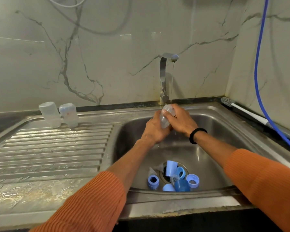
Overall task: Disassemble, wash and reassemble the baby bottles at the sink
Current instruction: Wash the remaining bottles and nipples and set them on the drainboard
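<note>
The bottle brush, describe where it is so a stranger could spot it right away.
Start at the steel sink and look to its back right corner by the wall. The bottle brush lies there on the dark ledge, beside a blue hose; it alone has a white handle and grey bristles.

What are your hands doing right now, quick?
Left hand: gripping the clear bottle under the running tap.
Right hand: gripping the same bottle from the other side.

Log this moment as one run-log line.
step: rinsing | left hand + right hand: grip clear bottle under running tap | drainboard: two bottles | sink: blue parts
</note>
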Demonstrator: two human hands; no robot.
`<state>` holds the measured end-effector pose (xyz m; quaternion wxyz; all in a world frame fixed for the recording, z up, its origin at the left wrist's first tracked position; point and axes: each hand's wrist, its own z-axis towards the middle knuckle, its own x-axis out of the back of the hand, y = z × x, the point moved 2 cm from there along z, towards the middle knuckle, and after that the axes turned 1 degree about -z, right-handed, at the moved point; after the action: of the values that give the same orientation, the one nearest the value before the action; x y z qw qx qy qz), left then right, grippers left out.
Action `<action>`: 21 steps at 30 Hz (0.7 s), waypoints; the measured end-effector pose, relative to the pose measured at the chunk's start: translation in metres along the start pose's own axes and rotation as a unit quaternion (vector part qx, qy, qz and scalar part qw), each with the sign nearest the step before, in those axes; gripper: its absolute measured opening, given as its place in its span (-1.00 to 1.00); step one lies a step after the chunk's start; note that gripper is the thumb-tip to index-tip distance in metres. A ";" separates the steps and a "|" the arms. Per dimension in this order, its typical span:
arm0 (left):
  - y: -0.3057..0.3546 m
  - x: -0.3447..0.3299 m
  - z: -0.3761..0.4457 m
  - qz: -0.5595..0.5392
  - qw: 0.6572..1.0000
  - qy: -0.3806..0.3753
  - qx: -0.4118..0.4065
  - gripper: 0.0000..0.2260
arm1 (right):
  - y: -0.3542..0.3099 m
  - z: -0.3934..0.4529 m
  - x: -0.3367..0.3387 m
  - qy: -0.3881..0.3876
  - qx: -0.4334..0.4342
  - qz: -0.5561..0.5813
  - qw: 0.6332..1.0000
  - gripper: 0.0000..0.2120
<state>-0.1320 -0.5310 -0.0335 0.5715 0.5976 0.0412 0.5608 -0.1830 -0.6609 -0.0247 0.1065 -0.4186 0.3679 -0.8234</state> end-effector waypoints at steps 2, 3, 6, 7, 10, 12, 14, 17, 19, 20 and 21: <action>0.003 -0.001 0.010 -0.003 1.000 0.020 0.014 -0.47 | 0.002 0.001 -0.001 -0.011 -0.018 0.063 0.998 -0.59; 0.002 -0.003 0.012 0.004 1.000 0.019 -0.001 -0.50 | 0.003 0.003 -0.002 -0.002 -0.024 0.084 0.996 -0.58; 0.000 -0.011 0.013 0.018 0.997 0.025 -0.064 -0.51 | 0.005 0.007 0.002 0.055 -0.019 0.095 0.994 -0.58; -0.001 -0.012 0.013 0.009 0.996 0.034 -0.078 -0.50 | 0.004 0.008 0.002 0.066 -0.017 0.106 0.992 -0.59; -0.007 -0.010 0.012 -0.023 0.993 0.054 -0.100 -0.47 | 0.000 0.010 0.001 0.054 -0.035 0.180 0.982 -0.61; -0.012 -0.004 0.012 -0.033 0.992 0.061 -0.106 -0.51 | 0.000 0.011 0.001 0.023 -0.068 0.257 0.964 -0.63; -0.014 -0.002 0.012 -0.073 0.991 0.083 -0.081 -0.49 | 0.002 0.010 0.002 0.000 -0.109 0.343 0.933 -0.62; -0.002 -0.008 0.025 -0.127 0.982 0.137 -0.020 -0.47 | 0.003 0.010 0.009 0.015 -0.136 0.427 0.894 -0.59; 0.008 -0.013 0.046 -0.189 0.960 0.174 0.111 -0.50 | 0.002 0.012 0.018 0.016 -0.123 0.485 0.866 -0.52; 0.014 -0.015 0.055 -0.226 0.939 0.178 0.191 -0.52 | 0.001 0.012 0.023 0.014 -0.113 0.507 0.854 -0.46; 0.021 -0.016 0.064 -0.264 0.916 0.170 0.249 -0.54 | 0.000 0.013 0.027 0.021 -0.111 0.515 0.850 -0.45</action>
<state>-0.1047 -0.5899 -0.0103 0.5159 0.5839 0.4324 0.4539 -0.1897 -0.6804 -0.0035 0.4602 -0.1609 0.6218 -0.6130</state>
